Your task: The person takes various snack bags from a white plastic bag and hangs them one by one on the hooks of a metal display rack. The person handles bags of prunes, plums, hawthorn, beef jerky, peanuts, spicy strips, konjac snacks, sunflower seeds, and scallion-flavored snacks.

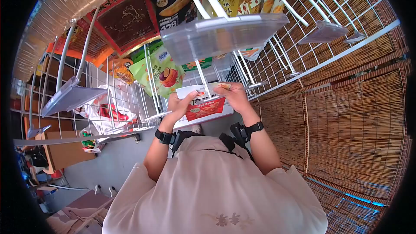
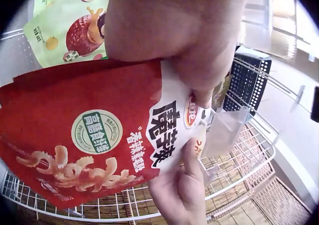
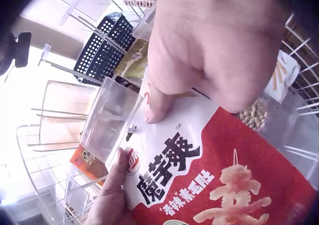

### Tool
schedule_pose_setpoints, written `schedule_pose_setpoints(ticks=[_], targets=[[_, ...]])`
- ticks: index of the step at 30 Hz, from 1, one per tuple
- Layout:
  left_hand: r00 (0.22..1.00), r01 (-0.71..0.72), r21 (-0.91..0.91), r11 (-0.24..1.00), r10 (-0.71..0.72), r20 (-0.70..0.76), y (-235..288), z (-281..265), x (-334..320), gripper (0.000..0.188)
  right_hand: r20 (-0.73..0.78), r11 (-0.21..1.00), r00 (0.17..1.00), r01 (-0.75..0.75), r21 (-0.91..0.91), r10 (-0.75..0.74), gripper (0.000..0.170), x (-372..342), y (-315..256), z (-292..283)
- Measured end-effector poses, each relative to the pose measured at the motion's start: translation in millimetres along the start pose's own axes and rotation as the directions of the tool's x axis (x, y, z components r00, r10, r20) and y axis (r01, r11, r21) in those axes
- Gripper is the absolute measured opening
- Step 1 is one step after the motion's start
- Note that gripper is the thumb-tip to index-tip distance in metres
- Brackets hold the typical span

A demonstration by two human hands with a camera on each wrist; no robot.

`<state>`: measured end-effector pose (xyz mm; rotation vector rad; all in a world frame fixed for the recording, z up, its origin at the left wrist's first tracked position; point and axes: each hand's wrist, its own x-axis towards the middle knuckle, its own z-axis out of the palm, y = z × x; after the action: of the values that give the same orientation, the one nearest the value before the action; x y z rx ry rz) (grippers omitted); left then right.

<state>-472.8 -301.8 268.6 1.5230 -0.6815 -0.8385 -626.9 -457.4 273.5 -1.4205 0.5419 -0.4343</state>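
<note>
Both hands hold a red and white snack bag by its white top edge, in front of the wire rack. In the head view my left hand grips the top left corner, thumb on the front. My right hand pinches the top right corner, thumb also on the front. A white wire hook comes down between the hands to the bag's top edge. Large dark lettering and pictured snack pieces show on the bag in the left wrist view. Close to the thumbs in the right wrist view is a clear plastic tag holder.
Above hangs a wide clear tag holder on the wire hooks. A green snack bag hangs to the left, near a red bag. A dark perforated basket stands beyond the hooks. Woven blinds line the right side.
</note>
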Motion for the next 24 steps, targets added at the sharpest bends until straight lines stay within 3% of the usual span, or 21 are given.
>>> schedule_pose_setpoints(ticks=[3,5,8,9,10,11,13,14,15,17,19,21,22,23,24], targets=[[1.000,-0.004,0.004,1.000,0.004,-0.022,7.1,2.2,10.0,0.030,-0.069,0.998,0.998,0.003,0.066,0.002,0.016,9.8,-1.7,4.9],[0.995,-0.095,-0.050,0.994,0.094,-0.023,5.6,1.9,21.6,0.030,-0.079,0.998,0.996,-0.041,0.054,0.046,0.016,24.6,0.5,5.7],[0.993,-0.099,-0.044,0.994,0.096,-0.064,4.8,-7.3,35.7,0.028,-0.145,0.986,0.989,0.022,0.167,0.003,0.013,61.9,12.7,10.5],[0.990,-0.096,-0.022,0.995,0.093,-0.103,7.6,-13.5,38.1,0.028,-0.218,0.997,0.974,0.069,0.045,-0.058,0.011,78.7,23.0,8.7],[0.990,0.043,0.267,0.963,-0.005,-0.139,3.4,-30.0,41.1,0.027,-0.263,0.991,0.956,0.135,-0.009,-0.132,0.012,105.7,50.1,-0.3],[0.938,-0.212,-0.123,0.969,0.167,-0.303,-13.0,-29.3,40.9,0.024,-0.307,0.978,0.929,0.199,-0.064,-0.209,0.013,130.4,73.9,-5.1],[0.915,-0.185,-0.049,0.981,0.154,-0.374,-35.5,-67.6,33.0,0.022,-0.343,0.965,0.902,0.258,-0.054,-0.261,0.016,147.2,73.0,8.6],[0.906,-0.153,-0.097,0.983,0.100,-0.412,-72.3,-95.3,32.9,0.021,-0.353,0.950,0.883,0.271,-0.157,-0.310,0.018,147.3,58.0,18.2],[0.870,-0.092,-0.033,0.995,0.064,-0.489,-72.8,-114.9,24.6,0.019,-0.361,0.925,0.860,0.279,-0.258,-0.360,0.020,144.3,37.5,28.9],[0.776,0.028,0.063,0.998,0.018,-0.630,-68.9,-159.0,13.6,0.021,-0.444,0.941,0.830,0.289,-0.173,-0.337,0.022,136.8,9.2,51.0],[0.669,-0.149,-0.044,0.988,0.068,-0.740,-81.4,-197.4,17.6,0.020,-0.507,0.960,0.819,0.269,-0.079,-0.271,0.024,143.0,9.5,53.1],[0.615,-0.310,0.037,0.950,0.230,-0.754,-115.6,-239.5,42.7,0.029,-0.518,0.953,0.801,0.277,-0.126,-0.301,0.025,146.4,17.5,50.8],[0.574,-0.201,0.275,0.940,0.341,-0.745,-99.9,-235.7,53.2,0.042,-0.519,0.949,0.794,0.265,-0.172,-0.316,0.026,145.9,21.3,48.5],[0.568,-0.212,0.277,0.937,0.348,-0.746,-85.0,-230.6,60.9,0.042,-0.517,0.942,0.789,0.254,-0.218,-0.332,0.026,145.3,24.9,46.3],[0.562,-0.181,0.370,0.911,0.404,-0.722,-73.9,-227.3,69.6,0.049,-0.481,0.947,0.821,0.213,-0.242,-0.307,0.042,142.9,26.3,41.4]])
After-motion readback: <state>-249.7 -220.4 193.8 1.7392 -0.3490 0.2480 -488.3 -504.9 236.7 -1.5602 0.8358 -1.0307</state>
